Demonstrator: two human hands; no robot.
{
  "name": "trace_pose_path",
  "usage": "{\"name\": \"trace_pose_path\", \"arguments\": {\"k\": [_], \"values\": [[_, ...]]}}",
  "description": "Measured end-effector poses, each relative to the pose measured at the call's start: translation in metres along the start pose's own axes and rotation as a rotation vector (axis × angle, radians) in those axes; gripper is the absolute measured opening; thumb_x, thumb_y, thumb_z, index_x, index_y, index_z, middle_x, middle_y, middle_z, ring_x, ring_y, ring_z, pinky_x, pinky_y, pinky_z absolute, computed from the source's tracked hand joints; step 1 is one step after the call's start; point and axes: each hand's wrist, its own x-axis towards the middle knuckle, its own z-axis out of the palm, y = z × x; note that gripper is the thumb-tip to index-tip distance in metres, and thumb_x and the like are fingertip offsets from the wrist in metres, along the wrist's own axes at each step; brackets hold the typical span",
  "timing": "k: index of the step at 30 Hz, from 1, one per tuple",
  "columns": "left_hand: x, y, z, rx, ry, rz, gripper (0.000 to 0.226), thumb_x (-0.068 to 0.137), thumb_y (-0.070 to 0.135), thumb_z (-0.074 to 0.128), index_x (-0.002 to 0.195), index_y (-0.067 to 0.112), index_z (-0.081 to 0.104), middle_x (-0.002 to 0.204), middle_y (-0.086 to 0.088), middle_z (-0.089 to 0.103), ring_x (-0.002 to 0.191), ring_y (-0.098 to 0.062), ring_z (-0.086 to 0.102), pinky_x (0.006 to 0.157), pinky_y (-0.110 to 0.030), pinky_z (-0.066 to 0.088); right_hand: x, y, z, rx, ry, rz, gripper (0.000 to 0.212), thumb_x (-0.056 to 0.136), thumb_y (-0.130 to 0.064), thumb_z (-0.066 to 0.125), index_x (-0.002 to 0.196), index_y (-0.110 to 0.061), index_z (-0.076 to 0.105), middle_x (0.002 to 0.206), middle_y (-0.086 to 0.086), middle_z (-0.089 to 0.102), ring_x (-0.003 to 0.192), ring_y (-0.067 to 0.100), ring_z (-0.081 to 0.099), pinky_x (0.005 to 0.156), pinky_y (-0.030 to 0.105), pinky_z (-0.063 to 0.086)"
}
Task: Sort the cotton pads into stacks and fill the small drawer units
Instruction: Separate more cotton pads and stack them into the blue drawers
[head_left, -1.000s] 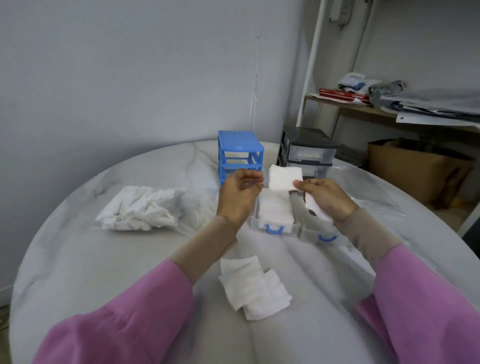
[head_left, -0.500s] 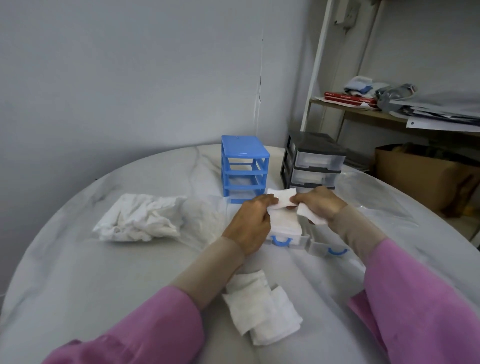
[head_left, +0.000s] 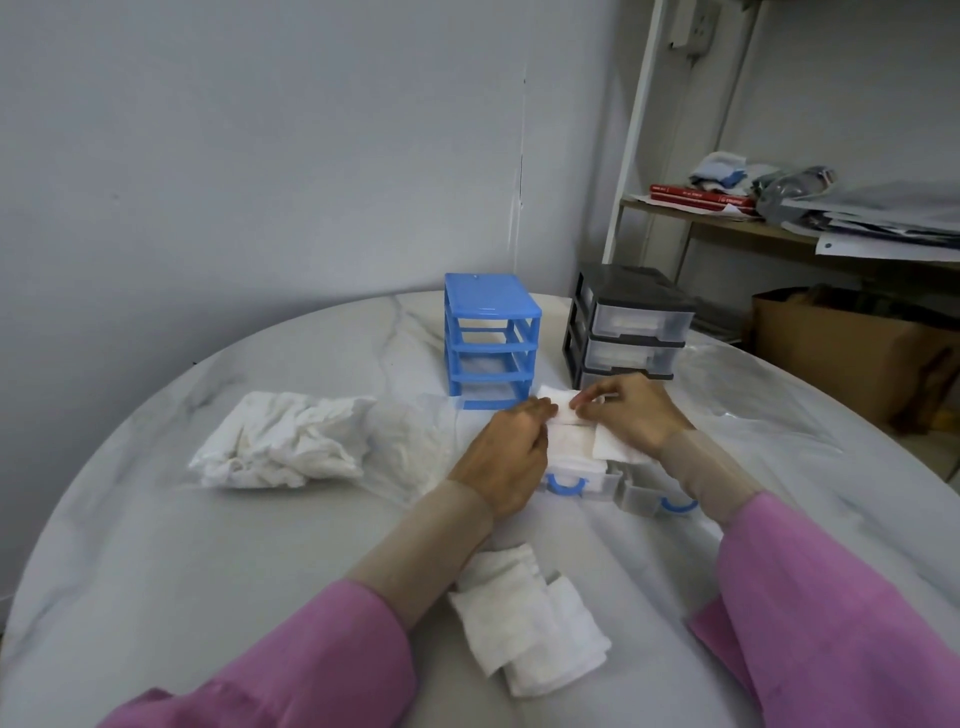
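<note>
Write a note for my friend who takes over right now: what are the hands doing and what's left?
Left hand and right hand both pinch one cotton pad over the pulled-out drawer, which already holds pads. A second drawer lies beside it. The blue unit is without drawers; the black unit has its drawers in. Left: the loose pads near you and the white heap.

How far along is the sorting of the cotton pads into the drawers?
Done: the black drawer unit has its drawers in, white pads showing inside. In hand: left hand and right hand lay a cotton pad onto the filled clear drawer. Left: the loose pile, the near pads, and the empty blue frame.
</note>
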Motion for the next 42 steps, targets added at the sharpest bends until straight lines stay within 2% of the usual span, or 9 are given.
{"name": "trace_pose_path", "arguments": {"k": [5,9,16,19,24,28,34,36,42], "values": [[-0.001,0.004,-0.002,-0.091,-0.001,-0.024,0.038,0.1,0.006,0.031,0.135,0.004,0.044,0.141,-0.009,0.043,0.129,-0.02,0.04,0.108,-0.019,0.026,-0.003,-0.002,-0.002,0.065,0.062,0.041,0.016,0.089,-0.021,0.061,0.101,-0.012,0.065,0.108,0.005,0.056,0.095,0.018,0.05,0.08,0.027,0.039],[0.0,0.008,-0.009,-0.274,0.099,-0.048,0.037,0.097,-0.001,0.033,0.126,0.005,0.054,0.132,-0.01,0.051,0.12,-0.018,0.046,0.095,-0.012,0.033,-0.01,-0.001,-0.013,0.379,0.067,0.113,0.014,0.088,-0.015,0.063,0.1,-0.007,0.064,0.102,0.007,0.061,0.082,0.016,0.054,0.064,0.025,0.045],[-0.001,0.013,-0.021,-0.378,0.242,-0.031,0.036,0.089,-0.011,0.035,0.111,0.003,0.061,0.106,-0.002,0.059,0.098,-0.008,0.051,0.073,0.006,0.034,-0.021,-0.001,-0.014,0.671,-0.041,0.181,0.008,0.087,0.001,0.059,0.085,-0.006,0.062,0.088,0.006,0.063,0.075,0.014,0.06,0.054,0.016,0.054],[-0.002,0.012,-0.021,-0.368,0.252,-0.058,0.034,0.089,-0.011,0.036,0.108,0.002,0.062,0.104,-0.002,0.059,0.097,-0.01,0.053,0.074,0.003,0.036,-0.023,-0.002,-0.01,0.682,-0.007,0.192,0.016,0.082,0.004,0.063,0.098,0.002,0.062,0.093,0.01,0.063,0.074,0.015,0.061,0.053,0.016,0.054],[-0.002,0.011,-0.021,-0.328,0.206,-0.096,0.031,0.089,-0.009,0.042,0.106,0.004,0.064,0.115,-0.007,0.062,0.108,-0.016,0.055,0.093,-0.017,0.041,-0.022,-0.003,-0.005,0.59,-0.008,0.202,0.022,0.079,0.003,0.068,0.1,0.001,0.061,0.104,0.016,0.063,0.074,0.017,0.063,0.054,0.017,0.055],[-0.003,0.008,-0.019,-0.279,0.137,-0.089,0.025,0.087,-0.005,0.052,0.104,0.005,0.066,0.113,-0.006,0.063,0.107,-0.016,0.056,0.096,-0.022,0.043,-0.022,-0.003,-0.002,0.462,0.036,0.167,0.019,0.078,0.001,0.07,0.095,-0.002,0.061,0.094,0.015,0.064,0.069,0.015,0.062,0.05,0.015,0.053],[-0.004,0.005,-0.013,-0.148,0.086,-0.087,0.019,0.088,0.002,0.058,0.099,0.01,0.07,0.116,-0.005,0.062,0.11,-0.018,0.055,0.1,-0.024,0.042,-0.025,-0.004,0.002,0.094,0.235,-0.02,0.012,0.078,-0.006,0.073,0.084,-0.009,0.063,0.086,0.006,0.063,0.071,0.011,0.055,0.064,0.016,0.046],[-0.003,0.005,-0.012,-0.108,0.091,-0.084,0.019,0.088,0.003,0.058,0.1,0.011,0.07,0.119,-0.005,0.061,0.111,-0.018,0.054,0.101,-0.024,0.042,-0.029,-0.004,0.001,-0.02,0.28,-0.124,0.009,0.08,-0.006,0.071,0.083,-0.011,0.063,0.085,0.002,0.061,0.069,0.007,0.05,0.061,0.008,0.039],[-0.004,0.004,-0.01,-0.045,0.086,-0.057,0.022,0.088,0.003,0.055,0.101,0.012,0.07,0.118,-0.006,0.061,0.109,-0.018,0.055,0.095,-0.017,0.039,-0.034,0.006,0.002,-0.208,0.129,-0.235,0.012,0.082,-0.003,0.066,0.083,-0.012,0.073,0.081,0.0,0.065,0.063,0.002,0.05,0.058,0.001,0.04]]}}
